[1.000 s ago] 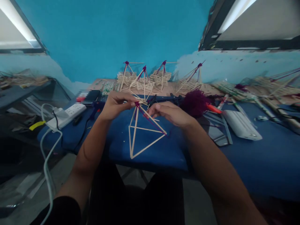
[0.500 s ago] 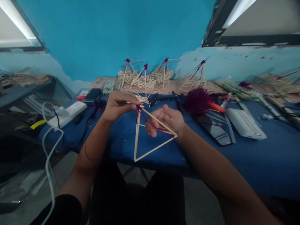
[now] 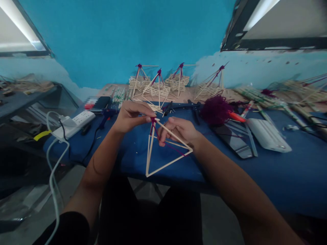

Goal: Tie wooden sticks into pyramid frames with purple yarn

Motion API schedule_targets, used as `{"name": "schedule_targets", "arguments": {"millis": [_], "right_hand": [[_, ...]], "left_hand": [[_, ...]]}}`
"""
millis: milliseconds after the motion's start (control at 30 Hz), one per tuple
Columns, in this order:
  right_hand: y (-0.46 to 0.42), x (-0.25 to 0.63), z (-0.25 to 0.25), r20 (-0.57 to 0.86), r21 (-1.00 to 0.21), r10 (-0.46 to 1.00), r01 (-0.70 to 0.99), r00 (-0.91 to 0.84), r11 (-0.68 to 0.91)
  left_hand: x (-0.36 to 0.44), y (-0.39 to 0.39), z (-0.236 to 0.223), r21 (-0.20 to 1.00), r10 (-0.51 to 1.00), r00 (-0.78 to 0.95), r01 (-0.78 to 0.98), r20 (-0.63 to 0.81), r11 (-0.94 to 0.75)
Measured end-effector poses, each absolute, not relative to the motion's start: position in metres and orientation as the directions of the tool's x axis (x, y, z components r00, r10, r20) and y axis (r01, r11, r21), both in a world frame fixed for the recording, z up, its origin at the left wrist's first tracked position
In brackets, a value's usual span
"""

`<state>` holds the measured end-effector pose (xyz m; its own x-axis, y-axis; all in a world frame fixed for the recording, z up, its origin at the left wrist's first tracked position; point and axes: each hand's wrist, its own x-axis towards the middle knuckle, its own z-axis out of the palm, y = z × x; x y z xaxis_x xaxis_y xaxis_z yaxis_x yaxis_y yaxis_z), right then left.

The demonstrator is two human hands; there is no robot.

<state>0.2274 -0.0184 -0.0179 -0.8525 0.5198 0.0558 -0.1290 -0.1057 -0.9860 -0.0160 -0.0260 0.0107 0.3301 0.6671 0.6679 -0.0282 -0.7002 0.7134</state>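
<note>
My left hand (image 3: 131, 117) pinches the purple-wrapped top joint of a pyramid frame (image 3: 168, 163) made of thin wooden sticks. Purple yarn (image 3: 175, 149) runs down from that joint and bends at the fingertips of my right hand (image 3: 177, 131). Those right fingers are curled together around the yarn, behind the frame's slanting right stick. The frame's lower corners point toward me and to the right, above the blue table cover. Part of the yarn is hidden by my right fingers.
Several similar stick pyramids (image 3: 158, 86) stand along the wall. A purple yarn heap (image 3: 216, 110), a dark phone (image 3: 233, 143) and a white power bank (image 3: 268, 135) lie at right. Left are a power strip (image 3: 76, 124) and a glue gun (image 3: 105, 117).
My right fingers have curled inward and now draw the yarn into a bend near the top joint. The frame has tipped slightly, its top joint shifting a little right and down.
</note>
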Motion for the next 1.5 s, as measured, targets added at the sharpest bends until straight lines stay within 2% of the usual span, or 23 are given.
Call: {"name": "schedule_targets", "arguments": {"millis": [267, 433, 533, 633, 700, 767, 900, 1033, 1133, 1267, 1500], "right_hand": [[-0.006, 0.218, -0.023, 0.081, -0.978, 0.818, -0.203, -0.569, -0.045], [0.005, 0.226, -0.006, 0.129, -0.971, 0.922, -0.234, -0.364, 0.044], [0.012, 0.233, 0.021, 0.206, -0.970, 0.923, -0.188, -0.324, 0.151], [0.013, 0.234, 0.056, 0.250, -0.968, 0.913, -0.074, -0.323, 0.239], [0.010, 0.228, 0.077, 0.279, -0.954, 0.898, 0.014, -0.340, 0.301], [0.003, 0.220, 0.093, 0.324, -0.919, 0.879, 0.102, -0.350, 0.380], [-0.018, 0.203, 0.102, 0.462, -0.817, 0.803, 0.172, -0.377, 0.551], [-0.032, 0.196, 0.084, 0.492, -0.807, 0.792, 0.151, -0.361, 0.571], [-0.031, 0.194, 0.063, 0.551, -0.795, 0.764, 0.068, -0.335, 0.603], [-0.025, 0.190, 0.045, 0.604, -0.758, 0.732, 0.056, -0.316, 0.649], [-0.023, 0.184, 0.037, 0.625, -0.742, 0.692, 0.001, -0.360, 0.671]], "left_hand": [[-0.016, -0.029, 0.015, 0.688, 0.627, 0.387, -0.025, 0.676, -0.725], [-0.013, -0.034, 0.022, 0.575, 0.534, 0.448, 0.054, 0.717, -0.817], [-0.012, -0.034, 0.021, 0.474, 0.495, 0.432, 0.164, 0.754, -0.865], [-0.011, -0.032, 0.016, 0.326, 0.433, 0.372, 0.317, 0.821, -0.891], [-0.011, -0.030, 0.012, 0.246, 0.409, 0.305, 0.454, 0.860, -0.856], [-0.012, -0.029, 0.009, 0.219, 0.410, 0.205, 0.596, 0.889, -0.772], [-0.016, -0.026, 0.007, 0.241, 0.356, -0.004, 0.743, 0.934, -0.624], [-0.019, -0.027, 0.009, 0.299, 0.317, -0.124, 0.747, 0.940, -0.594], [-0.017, -0.028, 0.010, 0.351, 0.351, -0.154, 0.709, 0.924, -0.612], [-0.014, -0.028, 0.007, 0.413, 0.399, -0.186, 0.667, 0.898, -0.620], [-0.014, -0.029, 0.007, 0.392, 0.401, -0.145, 0.654, 0.904, -0.647]]}}
